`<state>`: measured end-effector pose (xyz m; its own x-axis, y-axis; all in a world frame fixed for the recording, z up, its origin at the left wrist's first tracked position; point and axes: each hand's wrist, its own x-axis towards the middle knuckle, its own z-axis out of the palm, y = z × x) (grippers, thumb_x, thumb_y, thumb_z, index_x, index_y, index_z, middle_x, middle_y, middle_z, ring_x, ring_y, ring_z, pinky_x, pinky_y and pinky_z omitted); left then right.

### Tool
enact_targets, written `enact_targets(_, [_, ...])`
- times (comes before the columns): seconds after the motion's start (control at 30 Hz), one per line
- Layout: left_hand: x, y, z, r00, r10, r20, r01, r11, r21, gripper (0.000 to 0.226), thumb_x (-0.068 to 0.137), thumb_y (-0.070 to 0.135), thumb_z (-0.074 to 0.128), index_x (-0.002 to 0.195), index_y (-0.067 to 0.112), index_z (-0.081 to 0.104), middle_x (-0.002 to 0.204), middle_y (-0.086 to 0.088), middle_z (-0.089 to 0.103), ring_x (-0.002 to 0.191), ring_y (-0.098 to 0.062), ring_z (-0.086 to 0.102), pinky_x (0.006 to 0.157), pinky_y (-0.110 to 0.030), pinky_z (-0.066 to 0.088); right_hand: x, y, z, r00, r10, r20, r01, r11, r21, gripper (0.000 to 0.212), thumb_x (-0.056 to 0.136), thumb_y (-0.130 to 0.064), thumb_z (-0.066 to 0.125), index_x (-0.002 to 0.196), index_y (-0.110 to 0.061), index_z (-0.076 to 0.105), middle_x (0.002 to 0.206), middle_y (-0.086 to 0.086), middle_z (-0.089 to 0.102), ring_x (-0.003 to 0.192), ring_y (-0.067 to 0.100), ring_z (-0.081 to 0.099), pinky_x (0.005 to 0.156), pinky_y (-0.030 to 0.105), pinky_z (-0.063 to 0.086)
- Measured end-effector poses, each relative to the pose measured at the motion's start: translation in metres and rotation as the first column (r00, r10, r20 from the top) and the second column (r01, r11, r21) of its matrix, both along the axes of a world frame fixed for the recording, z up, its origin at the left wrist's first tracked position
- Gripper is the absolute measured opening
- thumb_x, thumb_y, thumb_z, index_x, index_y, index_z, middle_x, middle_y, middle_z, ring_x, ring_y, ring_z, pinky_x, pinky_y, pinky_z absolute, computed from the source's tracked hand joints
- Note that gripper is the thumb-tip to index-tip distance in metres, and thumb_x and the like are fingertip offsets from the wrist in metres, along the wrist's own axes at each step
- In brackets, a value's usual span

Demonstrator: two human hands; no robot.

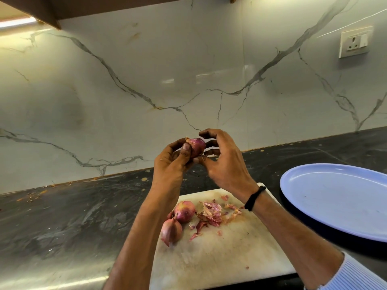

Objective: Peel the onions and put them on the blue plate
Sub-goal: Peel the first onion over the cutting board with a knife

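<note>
Gripping one onion point(198, 146) above the board point(219, 248), both hands, left point(169, 162) and right point(225, 164), curl round it; two onions point(184, 211) lie on the board, plate point(335, 201) beside it.

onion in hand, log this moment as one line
left hand holds onion | right hand pinches its skin | two onions, peels on cutting board | blue plate empty

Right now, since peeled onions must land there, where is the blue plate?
Head view: the blue plate sits on the dark counter at the right side, just right of the white cutting board.
</note>
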<state>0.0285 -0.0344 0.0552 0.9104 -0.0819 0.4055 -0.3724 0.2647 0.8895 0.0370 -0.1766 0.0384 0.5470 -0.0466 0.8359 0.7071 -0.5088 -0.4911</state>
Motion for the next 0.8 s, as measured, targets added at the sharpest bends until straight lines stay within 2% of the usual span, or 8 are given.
enact_targets(0.1, [-0.0006, 0.0008, 0.0017, 1.000, -0.029, -0.007, 0.028, 0.998, -0.062, 0.046, 0.082, 0.026, 0.062, 0.126, 0.012, 0.062, 0.104, -0.003, 0.076, 0.105, -0.021, 0.071, 0.085, -0.026, 0.059, 0.0005, 0.0007, 0.0004, 1.000, 0.024, 0.018, -0.024, 0.999, 0.027, 0.059, 0.077, -0.013, 0.085, 0.126, -0.009, 0.052, 0.124, 0.005, 0.054, 0.101, 0.012, 0.062, 0.086, 0.015, 0.053])
enact_targets(0.2, [-0.0017, 0.0002, 0.0020, 0.999, -0.046, -0.015, 0.044, 0.995, -0.088, 0.049, 0.081, 0.023, 0.062, 0.128, 0.011, 0.061, 0.118, -0.011, 0.071, 0.112, -0.025, 0.068, 0.087, -0.027, 0.059, 0.0002, 0.0016, -0.0009, 0.994, -0.039, 0.098, 0.041, 0.999, -0.017, 0.052, 0.077, -0.018, 0.084, 0.118, -0.004, 0.055, 0.116, 0.009, 0.057, 0.095, 0.014, 0.063, 0.084, 0.013, 0.052])
enact_targets(0.43, [0.0009, 0.0024, 0.0018, 0.996, -0.084, -0.013, 0.082, 0.988, -0.130, 0.052, 0.080, 0.015, 0.064, 0.132, 0.011, 0.061, 0.123, -0.012, 0.067, 0.117, -0.029, 0.065, 0.092, -0.035, 0.059, 0.0026, 0.0019, -0.0040, 0.975, -0.112, 0.193, 0.133, 0.986, -0.100, 0.038, 0.084, -0.008, 0.079, 0.116, -0.003, 0.059, 0.113, 0.010, 0.062, 0.096, 0.009, 0.061, 0.088, 0.006, 0.046])
enact_targets(0.8, [0.0073, 0.0066, -0.0022, 0.998, -0.060, 0.030, 0.060, 0.998, -0.029, 0.051, 0.074, 0.022, 0.074, 0.124, 0.015, 0.068, 0.125, -0.008, 0.070, 0.125, -0.031, 0.060, 0.111, -0.052, 0.042, 0.0014, 0.0027, -0.0045, 0.975, -0.081, 0.206, 0.101, 0.991, -0.088, 0.035, 0.087, -0.003, 0.073, 0.119, -0.003, 0.058, 0.116, 0.008, 0.063, 0.102, 0.010, 0.062, 0.094, 0.012, 0.049])
